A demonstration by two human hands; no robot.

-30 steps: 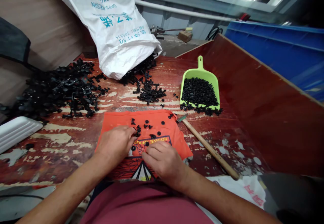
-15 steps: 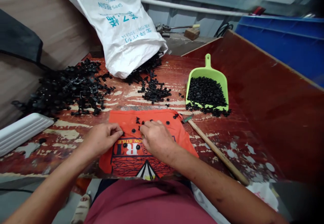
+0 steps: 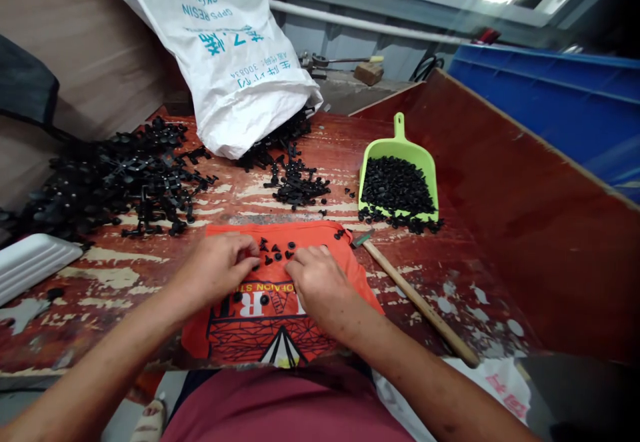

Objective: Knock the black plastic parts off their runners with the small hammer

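Observation:
An orange printed cloth lies on the worn red table under both hands. Several small black plastic pieces, with round heads and short stems, are scattered on its upper part. My left hand is over the cloth's left side, thumb and forefinger apart, with a black piece by the thumb tip. My right hand is closed at the right of the scattered pieces, its fingertips curled down close to one; what they hold, if anything, is hidden.
A green dustpan heaped with black pieces stands at the right, near a wooden-handled hammer. Black parts pile up at left. A white sack spills more. Wooden boards and a blue crate border the right.
My left hand has parted its thumb and forefinger. My right hand has drawn back slightly from the pieces, uncovering several of them. The whole view has shifted a little.

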